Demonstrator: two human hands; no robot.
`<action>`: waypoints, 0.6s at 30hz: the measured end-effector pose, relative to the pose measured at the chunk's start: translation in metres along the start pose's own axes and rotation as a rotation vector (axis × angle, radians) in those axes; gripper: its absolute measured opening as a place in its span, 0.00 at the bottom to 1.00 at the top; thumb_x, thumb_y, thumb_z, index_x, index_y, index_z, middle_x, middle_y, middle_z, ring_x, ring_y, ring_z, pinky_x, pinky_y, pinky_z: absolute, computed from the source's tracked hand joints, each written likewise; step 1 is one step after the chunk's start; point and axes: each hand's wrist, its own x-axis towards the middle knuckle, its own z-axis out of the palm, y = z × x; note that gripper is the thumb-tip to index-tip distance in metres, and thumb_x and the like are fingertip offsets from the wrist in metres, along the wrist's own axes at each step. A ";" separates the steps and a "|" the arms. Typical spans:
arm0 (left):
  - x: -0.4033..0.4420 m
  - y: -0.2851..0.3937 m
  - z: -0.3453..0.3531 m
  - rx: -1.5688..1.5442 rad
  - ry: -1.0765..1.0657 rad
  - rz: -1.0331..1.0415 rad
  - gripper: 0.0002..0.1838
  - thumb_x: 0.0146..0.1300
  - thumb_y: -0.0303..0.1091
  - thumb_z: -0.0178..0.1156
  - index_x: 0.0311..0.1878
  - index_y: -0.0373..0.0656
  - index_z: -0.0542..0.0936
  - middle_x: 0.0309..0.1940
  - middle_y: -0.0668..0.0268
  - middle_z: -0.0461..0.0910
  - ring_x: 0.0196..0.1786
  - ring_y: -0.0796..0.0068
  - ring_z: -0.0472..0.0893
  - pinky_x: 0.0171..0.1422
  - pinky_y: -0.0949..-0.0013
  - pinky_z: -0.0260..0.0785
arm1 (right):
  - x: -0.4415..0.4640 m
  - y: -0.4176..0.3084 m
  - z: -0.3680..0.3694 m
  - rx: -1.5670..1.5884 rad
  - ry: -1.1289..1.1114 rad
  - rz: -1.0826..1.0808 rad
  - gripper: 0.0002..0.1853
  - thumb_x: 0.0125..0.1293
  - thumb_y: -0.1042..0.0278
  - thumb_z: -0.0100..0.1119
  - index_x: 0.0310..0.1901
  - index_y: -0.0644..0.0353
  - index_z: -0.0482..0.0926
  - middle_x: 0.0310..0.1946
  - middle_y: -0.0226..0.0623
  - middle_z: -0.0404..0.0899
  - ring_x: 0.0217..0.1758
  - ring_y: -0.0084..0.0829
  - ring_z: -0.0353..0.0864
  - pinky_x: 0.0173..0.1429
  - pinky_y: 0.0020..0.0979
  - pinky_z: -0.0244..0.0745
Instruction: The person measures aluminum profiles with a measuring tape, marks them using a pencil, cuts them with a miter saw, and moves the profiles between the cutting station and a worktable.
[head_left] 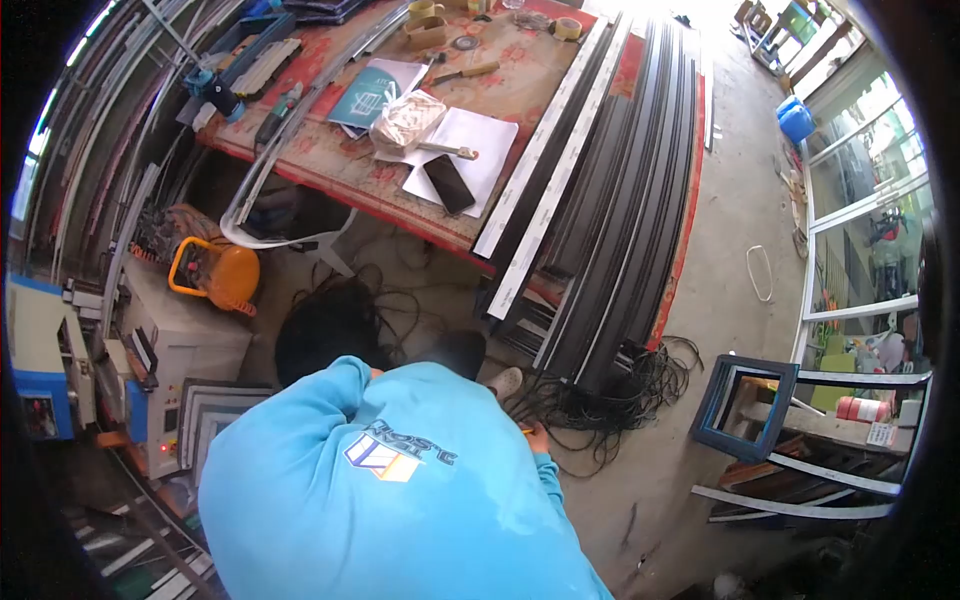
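Observation:
Neither my left hand nor my right hand shows in the head view. Directly before me another person in a blue shirt (400,480) bends forward with their back to the camera. That person's hand (538,438) shows at the right side of the body, near a thin orange item (527,431) that is too small to name. Beside it lies a tangle of black cords (610,400) on the floor. Long dark metal profiles (620,190) rest on the red-covered table (440,218) beyond.
On the table are a phone (448,185), papers (480,140), a crumpled plastic bag (408,120) and a tape roll (567,29). An orange stool-like item (215,275) sits atop a grey machine cabinet (200,350) at left. A dark frame (745,408) leans on a rack at right.

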 end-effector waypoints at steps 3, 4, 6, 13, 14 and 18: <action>0.010 0.014 -0.004 -0.533 0.012 0.166 0.32 0.69 0.61 0.42 0.54 0.41 0.79 0.55 0.53 0.79 0.51 0.54 0.80 0.60 0.56 0.69 | 0.027 0.073 -0.003 -0.060 -0.012 0.017 0.19 0.61 0.68 0.63 0.53 0.66 0.77 0.46 0.49 0.82 0.49 0.41 0.81 0.54 0.39 0.75; 0.016 0.026 -0.010 -0.671 0.034 0.221 0.32 0.70 0.60 0.42 0.53 0.41 0.80 0.54 0.54 0.79 0.51 0.55 0.80 0.60 0.56 0.69 | 0.016 0.066 -0.007 -0.133 0.034 0.053 0.18 0.60 0.68 0.65 0.51 0.65 0.78 0.45 0.49 0.82 0.49 0.40 0.81 0.55 0.38 0.75; 0.028 0.056 -0.026 -0.910 0.081 0.328 0.30 0.70 0.59 0.42 0.51 0.42 0.80 0.53 0.55 0.80 0.50 0.55 0.81 0.59 0.56 0.70 | 0.006 0.081 -0.010 -0.230 0.081 0.069 0.17 0.63 0.65 0.62 0.51 0.64 0.78 0.44 0.49 0.82 0.45 0.42 0.82 0.48 0.40 0.78; -0.071 0.119 -0.191 -0.756 0.199 0.417 0.25 0.66 0.49 0.54 0.60 0.45 0.75 0.52 0.57 0.80 0.50 0.59 0.81 0.54 0.50 0.71 | -0.063 0.031 0.028 0.407 0.213 0.459 0.20 0.66 0.67 0.59 0.57 0.60 0.69 0.33 0.39 0.78 0.31 0.36 0.79 0.33 0.41 0.77; -0.062 0.117 -0.218 -0.487 0.490 0.626 0.25 0.64 0.49 0.56 0.57 0.42 0.76 0.49 0.58 0.81 0.50 0.57 0.80 0.56 0.54 0.71 | -0.061 0.039 0.038 0.408 0.216 0.424 0.19 0.67 0.67 0.58 0.57 0.60 0.69 0.33 0.39 0.78 0.30 0.35 0.79 0.33 0.40 0.77; -0.026 0.095 -0.323 0.173 1.186 0.690 0.34 0.55 0.52 0.63 0.63 0.43 0.72 0.56 0.53 0.76 0.60 0.50 0.73 0.65 0.56 0.66 | -0.070 0.021 0.072 0.436 0.205 0.346 0.19 0.67 0.66 0.58 0.56 0.61 0.69 0.32 0.39 0.77 0.29 0.33 0.78 0.33 0.36 0.77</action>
